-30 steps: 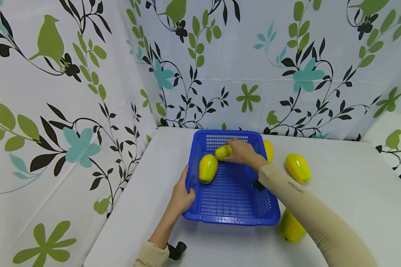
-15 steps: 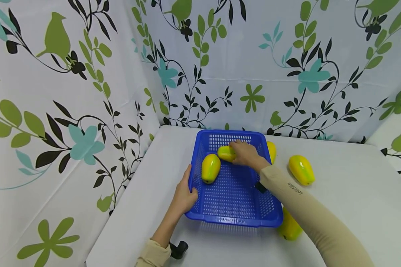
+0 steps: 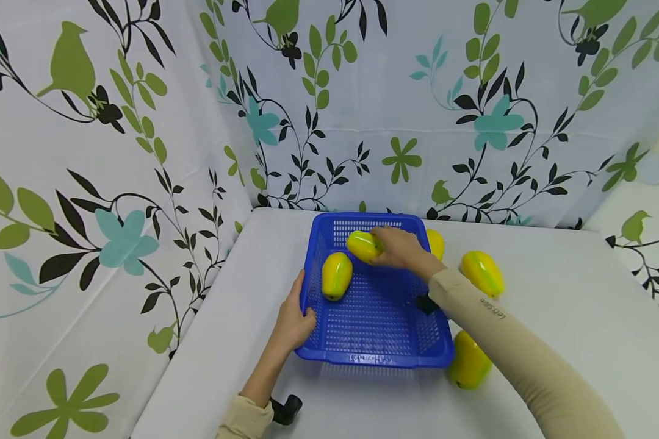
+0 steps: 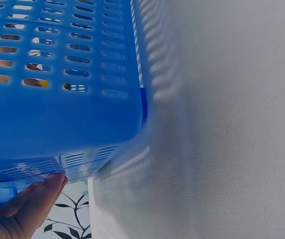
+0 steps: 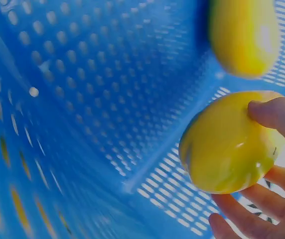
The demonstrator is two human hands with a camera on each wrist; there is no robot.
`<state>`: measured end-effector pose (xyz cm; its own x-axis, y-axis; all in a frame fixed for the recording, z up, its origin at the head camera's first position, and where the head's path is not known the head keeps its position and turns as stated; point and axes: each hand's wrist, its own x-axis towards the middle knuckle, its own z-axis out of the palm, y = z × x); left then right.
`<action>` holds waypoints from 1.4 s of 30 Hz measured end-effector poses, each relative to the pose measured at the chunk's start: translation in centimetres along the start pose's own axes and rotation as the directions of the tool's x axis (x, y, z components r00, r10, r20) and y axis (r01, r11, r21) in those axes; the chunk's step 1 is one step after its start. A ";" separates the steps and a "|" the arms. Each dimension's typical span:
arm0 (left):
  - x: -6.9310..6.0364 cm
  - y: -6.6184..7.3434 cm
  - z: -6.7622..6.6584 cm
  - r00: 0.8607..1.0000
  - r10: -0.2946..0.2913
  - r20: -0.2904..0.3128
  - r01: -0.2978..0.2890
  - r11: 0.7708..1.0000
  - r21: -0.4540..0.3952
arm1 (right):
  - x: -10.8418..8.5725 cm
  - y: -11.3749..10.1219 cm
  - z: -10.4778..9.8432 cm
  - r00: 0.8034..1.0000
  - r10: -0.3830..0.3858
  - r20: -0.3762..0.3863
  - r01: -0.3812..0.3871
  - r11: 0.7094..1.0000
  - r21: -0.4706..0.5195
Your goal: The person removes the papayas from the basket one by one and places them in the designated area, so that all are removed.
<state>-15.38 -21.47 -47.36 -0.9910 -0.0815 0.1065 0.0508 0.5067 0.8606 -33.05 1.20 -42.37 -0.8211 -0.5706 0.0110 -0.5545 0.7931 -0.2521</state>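
One hand (image 3: 398, 247) grips a glossy, oval fruit (image 5: 224, 147).

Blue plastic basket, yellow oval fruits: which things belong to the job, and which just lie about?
Likely in the job:
blue plastic basket, held by the left hand
glossy yellow-green oval fruit in the right hand
matching fruit in the basket
three similar fruits outside, untouched

Just surroundings:
white table
white leaf-printed cloth backdrop
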 end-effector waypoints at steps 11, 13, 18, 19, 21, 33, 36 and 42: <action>0.1 0.0 -0.1 1.000 0.000 0.003 0.000 1.000 0.004 | -4.3 0.6 -5.8 0.994 -0.004 -0.112 0.008 0.999 0.033; 0.1 0.0 -0.2 1.000 0.002 0.003 -0.002 1.000 0.006 | -5.4 1.3 -6.5 0.993 0.002 -0.121 0.001 1.000 0.024; 0.5 0.1 -0.3 1.000 -0.001 0.001 0.001 1.000 0.019 | -8.0 3.3 -7.8 0.989 0.013 -0.148 -0.014 1.000 -0.009; 0.5 0.1 -0.3 1.000 -0.002 0.002 0.002 1.000 0.021 | -8.5 3.6 -8.0 0.988 0.016 -0.156 -0.018 1.000 -0.013; 0.6 0.2 -0.2 1.000 -0.005 0.008 0.005 1.000 0.022 | -9.6 4.3 -8.2 0.986 0.029 -0.165 -0.033 0.999 -0.021; 0.3 0.0 0.0 0.999 -0.024 0.021 0.024 0.999 0.030 | -14.6 7.9 -6.9 0.980 0.150 -0.131 -0.154 0.988 -0.020; 0.4 0.1 -0.1 0.999 -0.027 0.025 0.026 0.999 0.034 | -15.4 9.1 -6.2 0.980 0.168 -0.111 -0.169 0.986 -0.003; 0.3 0.0 0.1 0.999 -0.028 0.032 0.027 0.999 0.031 | -16.5 11.0 -4.5 0.978 0.197 -0.071 -0.196 0.980 0.010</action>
<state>-15.73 -21.39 -47.34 -0.9954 -0.0686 0.0664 0.0200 0.5307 0.8473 -26.25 20.29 -41.02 -0.9216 -0.3869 0.0297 -0.3810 0.8875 -0.2594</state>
